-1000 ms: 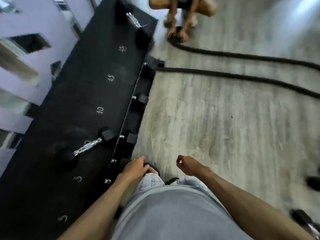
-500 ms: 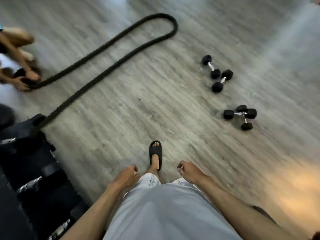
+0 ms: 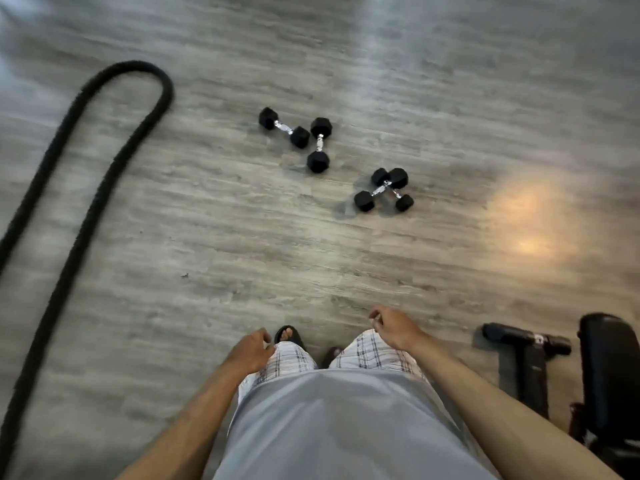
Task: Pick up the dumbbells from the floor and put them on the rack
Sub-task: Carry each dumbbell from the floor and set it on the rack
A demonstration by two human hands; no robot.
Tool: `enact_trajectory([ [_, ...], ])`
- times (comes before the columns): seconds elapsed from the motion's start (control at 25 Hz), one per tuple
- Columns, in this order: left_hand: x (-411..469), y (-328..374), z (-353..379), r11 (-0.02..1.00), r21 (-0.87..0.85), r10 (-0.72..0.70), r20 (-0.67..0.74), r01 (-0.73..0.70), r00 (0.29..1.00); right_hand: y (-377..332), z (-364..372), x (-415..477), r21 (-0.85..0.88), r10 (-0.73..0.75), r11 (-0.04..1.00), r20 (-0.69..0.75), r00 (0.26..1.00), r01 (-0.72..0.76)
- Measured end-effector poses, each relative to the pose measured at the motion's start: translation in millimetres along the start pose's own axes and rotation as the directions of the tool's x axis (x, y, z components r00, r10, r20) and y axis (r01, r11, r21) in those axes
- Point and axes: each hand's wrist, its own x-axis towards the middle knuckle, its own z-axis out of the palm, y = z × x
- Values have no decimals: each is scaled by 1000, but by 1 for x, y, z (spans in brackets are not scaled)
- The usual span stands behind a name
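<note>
Several small black hex dumbbells with chrome handles lie on the grey wood floor ahead of me. One dumbbell (image 3: 284,127) and a second dumbbell (image 3: 319,144) sit close together at the centre. A crossed pair of dumbbells (image 3: 383,189) lies to their right, one across the other. My left hand (image 3: 250,351) hangs by my left thigh, fingers loosely curled, holding nothing. My right hand (image 3: 391,326) hangs over my right thigh, fingers curled in, also with nothing in it. Both hands are well short of the dumbbells. The rack is out of view.
A thick black battle rope (image 3: 86,174) loops across the floor on the left. A black bench or machine (image 3: 609,372) with a padded roller (image 3: 526,338) stands at the lower right. My feet in dark sandals (image 3: 288,336) stand on bare floor.
My view has swung right, away from the rack and the crouching person, onto the floor dumbbells, which now lie nearer the centre. Both hands stay low by my thighs, holding nothing.
</note>
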Motion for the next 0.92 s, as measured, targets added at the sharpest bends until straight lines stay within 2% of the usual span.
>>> enact_trajectory([
  [0.24, 81, 93, -66, 984, 162, 60, 74, -72, 995, 20, -51, 54, 110, 52, 993, -44, 998, -47],
  [0.32, 111, 133, -84, 983, 164, 73, 87, -87, 994, 35, -74, 85, 164, 67, 985, -26, 997, -61],
  [0.56, 169, 274, -124, 980, 185, 62, 56, -72, 996, 74, -175, 163, 180, 45, 983, 19, 999, -47],
  [0.68, 204, 342, -131, 979, 167, 115, 34, -119, 993, 97, -229, 196, 205, 42, 978, 8, 999, -42],
  [0.92, 267, 435, -138, 978, 159, 117, 105, -133, 988, 124, -288, 254, 168, 56, 983, 75, 996, -68],
])
